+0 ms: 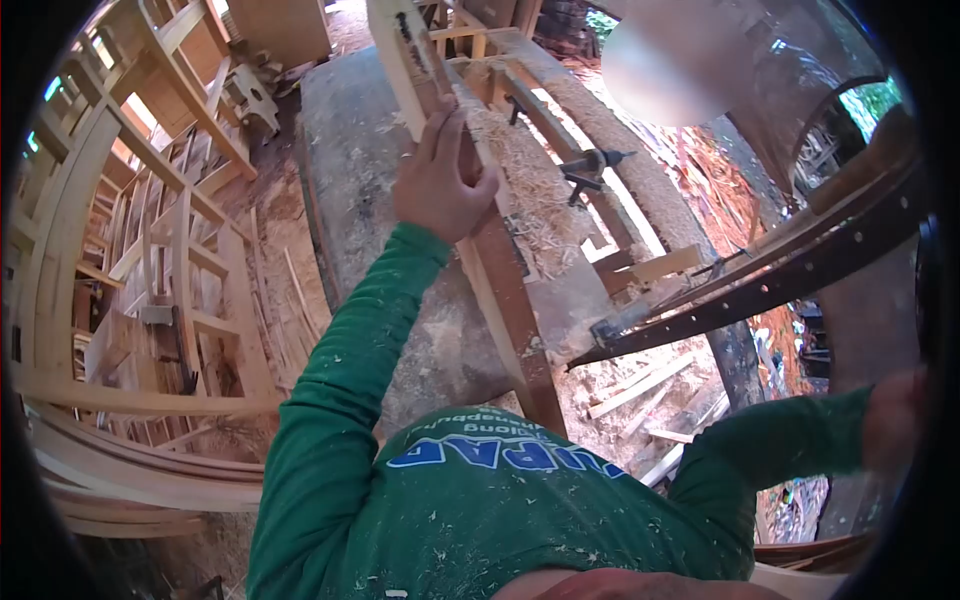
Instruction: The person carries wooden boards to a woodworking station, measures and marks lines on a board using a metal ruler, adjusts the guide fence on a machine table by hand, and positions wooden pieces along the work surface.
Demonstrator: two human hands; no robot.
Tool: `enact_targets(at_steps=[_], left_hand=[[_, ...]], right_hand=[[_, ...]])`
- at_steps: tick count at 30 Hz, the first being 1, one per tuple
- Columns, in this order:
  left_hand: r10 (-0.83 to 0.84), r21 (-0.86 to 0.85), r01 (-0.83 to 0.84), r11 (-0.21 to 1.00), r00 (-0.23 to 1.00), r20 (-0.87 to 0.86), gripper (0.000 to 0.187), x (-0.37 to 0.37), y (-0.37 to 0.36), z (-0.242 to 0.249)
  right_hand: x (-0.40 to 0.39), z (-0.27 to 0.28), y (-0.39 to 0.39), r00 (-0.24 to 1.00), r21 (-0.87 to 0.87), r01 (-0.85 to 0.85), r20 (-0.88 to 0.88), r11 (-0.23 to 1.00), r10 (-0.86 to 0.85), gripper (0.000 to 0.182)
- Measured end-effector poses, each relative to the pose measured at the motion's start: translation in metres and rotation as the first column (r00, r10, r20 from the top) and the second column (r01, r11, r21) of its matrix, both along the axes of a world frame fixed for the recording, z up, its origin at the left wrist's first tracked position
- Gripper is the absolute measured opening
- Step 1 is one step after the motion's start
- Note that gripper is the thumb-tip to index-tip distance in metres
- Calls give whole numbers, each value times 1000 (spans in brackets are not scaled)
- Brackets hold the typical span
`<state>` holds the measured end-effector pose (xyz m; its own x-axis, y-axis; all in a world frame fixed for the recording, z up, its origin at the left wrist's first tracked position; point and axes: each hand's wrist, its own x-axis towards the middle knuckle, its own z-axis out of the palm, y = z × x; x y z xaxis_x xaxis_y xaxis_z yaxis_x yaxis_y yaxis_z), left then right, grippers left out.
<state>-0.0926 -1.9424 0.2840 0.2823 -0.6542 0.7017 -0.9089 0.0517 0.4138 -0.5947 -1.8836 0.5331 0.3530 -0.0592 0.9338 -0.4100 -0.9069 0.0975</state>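
My left hand (445, 180) lies over a long wooden board (508, 310), its fingers along the top and its thumb on the right side. The board runs from the far end of the worktable (350, 150) back to my body. A pale piece of wood (398, 70) with a dark slot or mark stands beyond my fingertips. At the far right edge, my right hand (893, 420) is smeared and partly cut off by the view, so its fingers do not show. It is nearest to a dark, blurred upright shape.
Wood shavings (535, 180) cover the worktable's right side, beside black clamp-like fittings (590, 165). A dark curved metal strip with holes (770, 295) crosses the right. Wooden frames (150, 200) fill the left. Offcuts (640, 390) lie at lower right. A white stool (255, 95) stands behind.
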Motion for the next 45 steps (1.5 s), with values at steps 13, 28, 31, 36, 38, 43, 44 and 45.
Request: enact_targets(at_steps=[13, 28, 31, 36, 38, 43, 44, 45], left_hand=[[59, -54, -56, 997, 997, 57, 75, 6, 0, -4], [-78, -92, 66, 994, 988, -131, 76, 12, -12, -8], [-91, -103, 78, 992, 986, -136, 77, 14, -14, -10], [-62, -66, 57, 996, 994, -86, 80, 15, -12, -8], [-84, -79, 73, 994, 985, -147, 81, 14, -13, -12], [-50, -20, 48, 999, 996, -70, 83, 14, -10, -4], [-51, -21, 50, 999, 996, -70, 83, 14, -10, -4], [-47, -17, 46, 999, 997, -66, 83, 14, -10, -4]], right_hand=[[355, -175, -160, 436, 455, -890, 866, -21, 246, 26], [442, -243, -221, 250, 298, -894, 951, -334, 181, 57], [444, -248, -225, 265, 328, -897, 935, -297, 234, 68], [450, -243, -224, 346, 376, -922, 908, -94, 237, 59], [450, -233, -219, 438, 451, -891, 884, -54, 161, 46], [457, -222, -204, 484, 483, -874, 875, -44, -6, 40], [457, -223, -203, 494, 493, -869, 870, -39, 1, 40], [457, -224, -202, 503, 503, -863, 864, -36, 7, 40]])
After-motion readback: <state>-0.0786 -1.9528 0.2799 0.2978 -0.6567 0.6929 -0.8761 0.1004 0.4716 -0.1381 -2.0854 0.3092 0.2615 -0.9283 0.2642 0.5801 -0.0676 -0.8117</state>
